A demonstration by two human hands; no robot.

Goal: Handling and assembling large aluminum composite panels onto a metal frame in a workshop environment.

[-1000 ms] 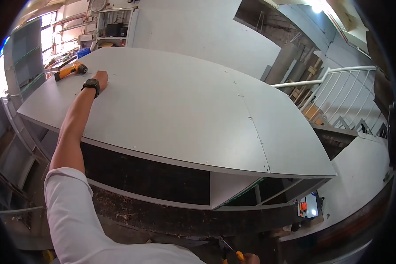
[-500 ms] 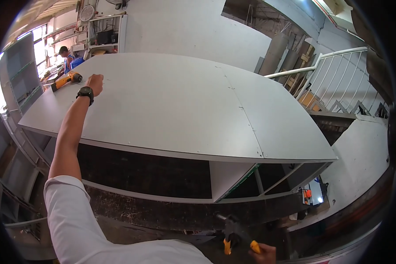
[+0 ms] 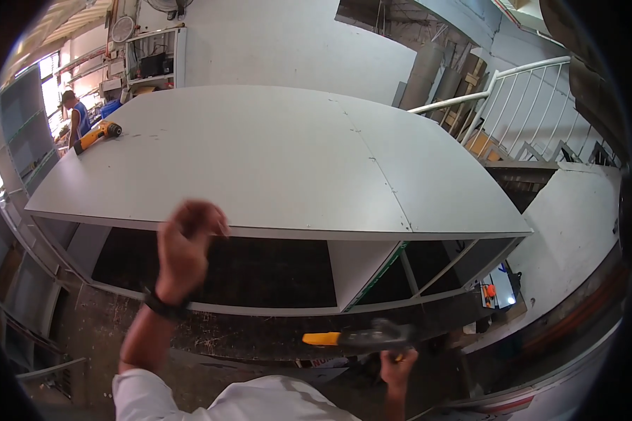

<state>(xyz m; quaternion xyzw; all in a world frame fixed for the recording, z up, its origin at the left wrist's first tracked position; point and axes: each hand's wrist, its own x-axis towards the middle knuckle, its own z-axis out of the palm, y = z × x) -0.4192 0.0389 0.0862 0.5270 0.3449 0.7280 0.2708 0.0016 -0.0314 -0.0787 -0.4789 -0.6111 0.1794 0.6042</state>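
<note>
tool point(image 3: 372, 338), dark grey with a yellow end, blurred, in the person's right hand point(image 3: 398, 366), whose fingers look closed around its right end; the body stretches leftward from them, below the pale cabinet point(image 3: 260, 161) in view. it is probably stiff and fairly weighty, best taken by its handle. the left hand point(image 3: 187, 242), fingers curled, is raised by the cabinet's front edge; blur hides whether it grips anything. an orange drill point(image 3: 98, 136) lies on the cabinet's far left.

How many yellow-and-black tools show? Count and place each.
2: a drill lying on the white tabletop, far left, and a blurred tool in the right hand. Others may be hidden.
</note>
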